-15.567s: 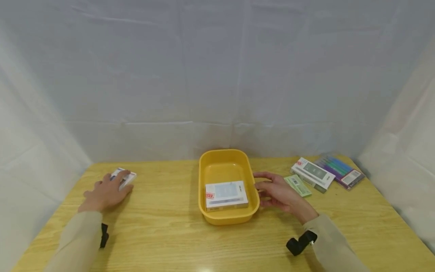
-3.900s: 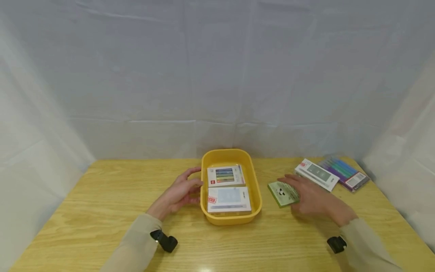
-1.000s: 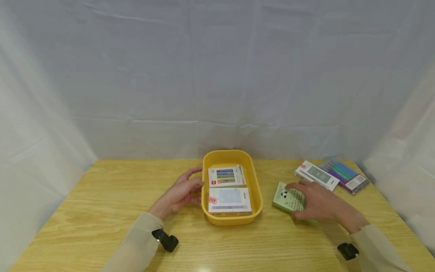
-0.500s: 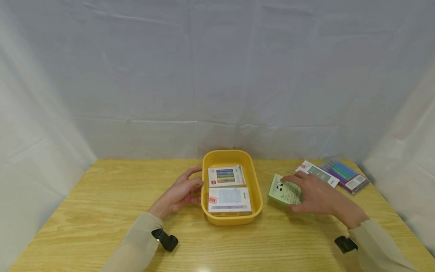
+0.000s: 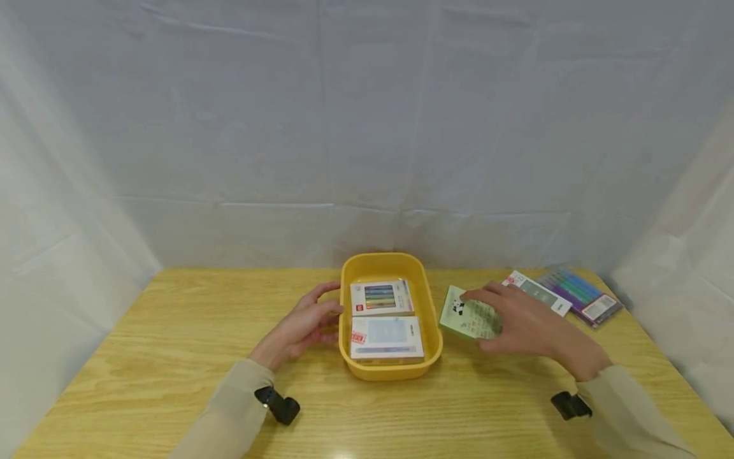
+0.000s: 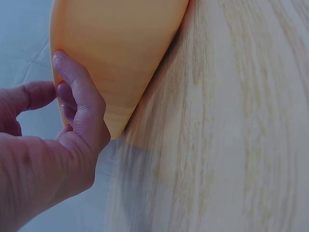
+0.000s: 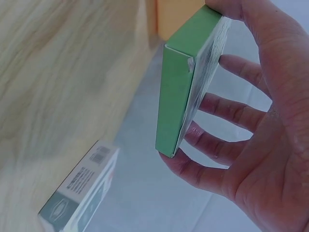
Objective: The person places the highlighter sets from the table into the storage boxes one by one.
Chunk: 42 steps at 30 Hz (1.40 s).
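My left hand point(image 5: 306, 322) touches the left side of the yellow plastic tray point(image 5: 390, 370), its bent fingers outside the rim. In the left wrist view the fingertips rest on the tray's outer wall point(image 6: 120, 43). Inside the tray lie a white box with a window showing coloured pens point(image 5: 383, 297) and, nearer to me, a white box with a red stamp point(image 5: 387, 338). Just right of the tray, my right hand point(image 5: 524, 322) holds a flat green box with a panda print point(image 5: 467, 315). The right wrist view shows its green edge point(image 7: 174, 101) between thumb and fingers, tilted.
Beyond the right hand, a white-and-grey box point(image 5: 539, 293) lies partly hidden on the wooden table point(image 5: 189, 357). Beside it is a clear pack of blue, green and purple pens point(image 5: 582, 296). A white cloth backdrop point(image 5: 367, 140) hangs behind the table.
The coloured-pen box, under the left hand at first, is now in the tray. The left hand has moved to the tray. The right hand has brought the green box leftward, up to the tray.
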Each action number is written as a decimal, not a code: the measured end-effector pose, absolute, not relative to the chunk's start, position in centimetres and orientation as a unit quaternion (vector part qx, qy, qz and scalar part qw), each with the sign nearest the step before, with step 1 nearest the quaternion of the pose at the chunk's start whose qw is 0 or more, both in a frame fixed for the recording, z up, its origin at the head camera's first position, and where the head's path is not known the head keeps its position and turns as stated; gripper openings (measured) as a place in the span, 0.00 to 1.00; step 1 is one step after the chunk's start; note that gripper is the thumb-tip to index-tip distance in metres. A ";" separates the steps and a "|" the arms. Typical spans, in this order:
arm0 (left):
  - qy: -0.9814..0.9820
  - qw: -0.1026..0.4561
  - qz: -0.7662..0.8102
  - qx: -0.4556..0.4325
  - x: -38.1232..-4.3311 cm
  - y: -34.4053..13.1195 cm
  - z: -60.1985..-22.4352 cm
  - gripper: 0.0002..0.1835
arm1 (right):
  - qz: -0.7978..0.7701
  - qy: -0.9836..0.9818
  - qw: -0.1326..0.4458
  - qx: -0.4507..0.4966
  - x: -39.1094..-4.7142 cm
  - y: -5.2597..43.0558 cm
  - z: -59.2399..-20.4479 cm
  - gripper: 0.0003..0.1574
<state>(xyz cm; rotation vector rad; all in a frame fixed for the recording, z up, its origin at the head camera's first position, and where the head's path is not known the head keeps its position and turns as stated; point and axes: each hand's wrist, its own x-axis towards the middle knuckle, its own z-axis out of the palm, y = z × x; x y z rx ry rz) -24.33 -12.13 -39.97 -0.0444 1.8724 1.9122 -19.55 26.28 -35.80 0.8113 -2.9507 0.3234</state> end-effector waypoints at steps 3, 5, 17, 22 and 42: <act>0.682 0.232 0.693 -0.012 -24.3 -12.2 -39.9 0.35 | 0.106 -0.957 0.033 0.266 -19.7 25.6 -35.5 0.42; 0.683 0.232 0.693 -0.011 -24.2 -12.1 -39.9 0.35 | 0.105 -0.958 0.031 0.267 -19.8 25.2 -35.3 0.42; 0.677 0.234 0.698 -0.013 -24.0 -12.0 -39.8 0.35 | 0.090 -0.952 0.046 0.289 -20.3 22.5 -33.6 0.43; 0.675 0.234 0.700 -0.012 -24.0 -11.9 -39.7 0.35 | 0.081 -0.950 0.050 0.299 -20.6 21.3 -33.0 0.43; 0.676 0.234 0.699 -0.007 -24.1 -11.9 -39.9 0.35 | 0.073 -0.938 0.013 0.340 -21.1 17.3 -32.0 0.44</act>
